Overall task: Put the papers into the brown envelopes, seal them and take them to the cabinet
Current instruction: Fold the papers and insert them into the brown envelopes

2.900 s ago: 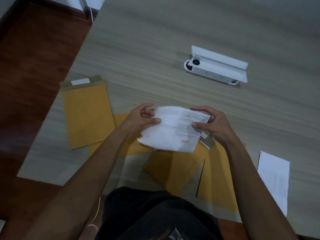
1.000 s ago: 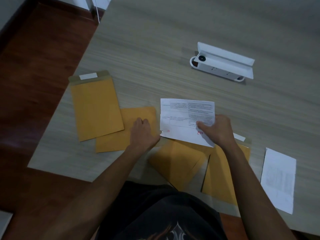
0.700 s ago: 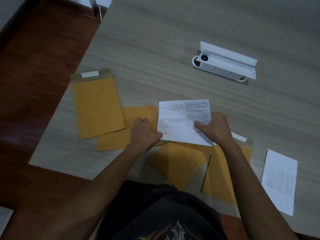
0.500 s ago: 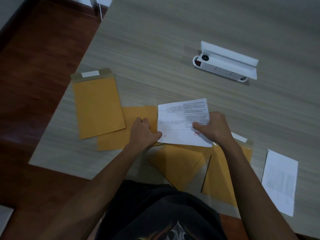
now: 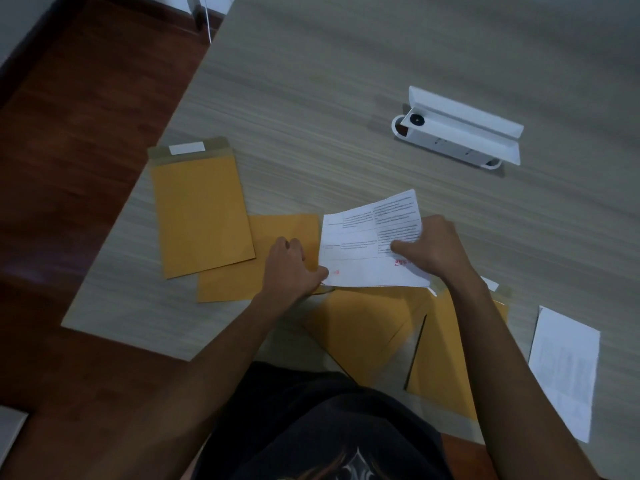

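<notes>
Paper meets envelope on the grey wood-grain surface (image 5: 346,98).

Head view: the right hand (image 5: 436,252) pinches the folded white printed paper (image 5: 367,251), angling it toward the brown paper envelope (image 5: 277,258), which the left hand (image 5: 291,268) grips at its mouth, likely to steady it for insertion.

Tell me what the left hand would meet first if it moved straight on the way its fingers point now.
Probably the left edge of the folded printed paper: the left hand lies on a brown envelope, and its fingers point right, almost touching that paper. Depth is unclear.
</notes>
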### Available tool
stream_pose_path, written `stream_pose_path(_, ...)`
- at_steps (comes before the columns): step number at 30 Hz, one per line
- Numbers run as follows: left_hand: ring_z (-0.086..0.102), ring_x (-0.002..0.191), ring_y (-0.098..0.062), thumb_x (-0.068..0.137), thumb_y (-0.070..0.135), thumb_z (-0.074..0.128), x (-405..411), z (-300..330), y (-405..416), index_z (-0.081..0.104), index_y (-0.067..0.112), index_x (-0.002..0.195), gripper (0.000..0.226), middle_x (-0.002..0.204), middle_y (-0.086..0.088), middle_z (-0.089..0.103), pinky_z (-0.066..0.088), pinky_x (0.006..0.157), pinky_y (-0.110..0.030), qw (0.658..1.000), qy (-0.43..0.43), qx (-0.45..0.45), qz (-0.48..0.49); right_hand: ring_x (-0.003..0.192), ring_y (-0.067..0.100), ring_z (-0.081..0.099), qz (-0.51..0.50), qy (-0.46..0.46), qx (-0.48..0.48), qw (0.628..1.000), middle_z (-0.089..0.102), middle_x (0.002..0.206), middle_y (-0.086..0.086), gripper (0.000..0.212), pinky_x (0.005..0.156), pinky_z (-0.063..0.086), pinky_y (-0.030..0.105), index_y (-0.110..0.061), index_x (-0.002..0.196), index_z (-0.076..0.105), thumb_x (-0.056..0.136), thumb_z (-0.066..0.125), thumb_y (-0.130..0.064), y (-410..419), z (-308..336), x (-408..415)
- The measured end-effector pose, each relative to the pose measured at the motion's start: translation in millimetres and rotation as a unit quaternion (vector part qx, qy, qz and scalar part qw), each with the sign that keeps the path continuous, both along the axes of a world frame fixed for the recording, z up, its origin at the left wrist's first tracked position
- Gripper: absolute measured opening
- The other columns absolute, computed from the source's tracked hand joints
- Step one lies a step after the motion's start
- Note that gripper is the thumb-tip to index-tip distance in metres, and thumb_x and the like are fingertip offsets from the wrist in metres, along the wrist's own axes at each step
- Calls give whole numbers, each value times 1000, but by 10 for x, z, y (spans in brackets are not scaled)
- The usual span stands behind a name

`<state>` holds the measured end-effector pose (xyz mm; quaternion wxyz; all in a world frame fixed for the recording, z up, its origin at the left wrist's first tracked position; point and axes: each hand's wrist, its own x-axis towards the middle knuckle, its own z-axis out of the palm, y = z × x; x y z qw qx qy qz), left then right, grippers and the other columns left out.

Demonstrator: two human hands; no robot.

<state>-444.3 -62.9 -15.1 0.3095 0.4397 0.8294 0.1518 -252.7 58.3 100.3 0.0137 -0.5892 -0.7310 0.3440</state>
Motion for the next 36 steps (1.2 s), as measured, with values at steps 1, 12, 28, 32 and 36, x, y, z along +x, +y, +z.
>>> stream_pose_path(1, 43, 86, -16, 67, 48, 75, 1, 2, -1, 48, 18, 91, 47, 95, 2, 43, 45, 73, -29, 1000, 0, 0, 1, 77, 6, 63, 7, 0, 6, 1000, 72, 109, 5, 25, 50, 47, 5, -11, 102, 75, 78, 70, -11, 8, 20, -10)
stream_pose_path(12, 43, 86, -17, 64, 49, 75, -14, 4, 1, 50, 15, 90, 50, 94, 1, 43, 41, 70, -28, 1000, 5, 11, -5, 81, 18, 71, 61, 7, 7, 998, 73, 107, 7, 21, 69, 60, 36, -5, 99, 74, 79, 69, -8, -50, 18, -175)
stream_pose_path(28, 45, 88, -18, 64, 45, 78, -17, 13, 11, 49, 17, 90, 48, 96, 1, 44, 45, 74, -29, 1000, 0, -4, -2, 68, 15, 68, 76, -18, 77, 994, 75, 95, 4, 16, 57, 58, 33, -5, 87, 75, 78, 66, -16, -90, 86, -212)
stream_pose_path(32, 47, 89, -20, 60, 44, 79, 1, 1, 17, 50, 16, 90, 50, 98, -1, 45, 48, 76, -32, 1000, 8, -8, -6, 58, 11, 61, 95, -18, 82, 992, 72, 79, -2, 11, 44, 45, 14, -6, 72, 70, 76, 65, -14, -144, 78, -279)
stream_pose_path(36, 47, 91, -22, 59, 44, 81, -24, 12, 32, 51, 13, 92, 55, 100, -4, 46, 44, 75, -31, 1000, 10, -8, -21, 64, 18, 66, 93, -12, 84, 992, 73, 76, 1, 15, 55, 55, 33, -1, 76, 71, 75, 64, -14, -135, 71, -282)
